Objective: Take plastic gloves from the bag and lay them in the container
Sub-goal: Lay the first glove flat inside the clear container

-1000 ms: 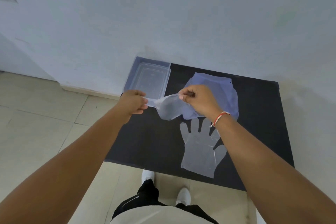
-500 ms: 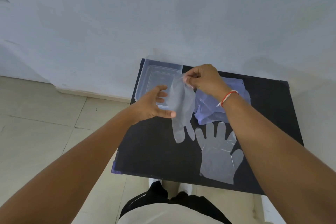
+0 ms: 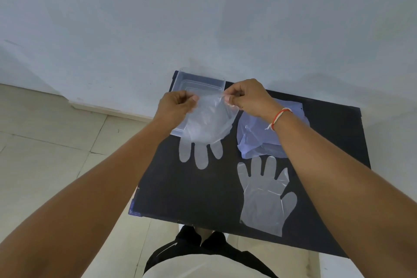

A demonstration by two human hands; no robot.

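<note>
A clear plastic glove (image 3: 206,130) hangs fingers-down between my hands. My left hand (image 3: 177,106) pinches one corner of its cuff and my right hand (image 3: 246,97) pinches the other, spreading it flat. It hangs in front of the clear rectangular container (image 3: 198,80) at the table's far left, covering most of it. The bluish plastic bag (image 3: 255,135) lies crumpled to the right, partly under my right forearm. A second clear glove (image 3: 265,196) lies flat on the black table, fingers pointing away from me.
The black table (image 3: 191,192) stands against a pale wall (image 3: 203,18). Its front edge is close to my legs. Tiled floor (image 3: 45,142) lies to the left.
The glove came out of the bag and hung from my right hand alone; my left hand let go, then took the cuff again, and both hands now spread it in front of the container.
</note>
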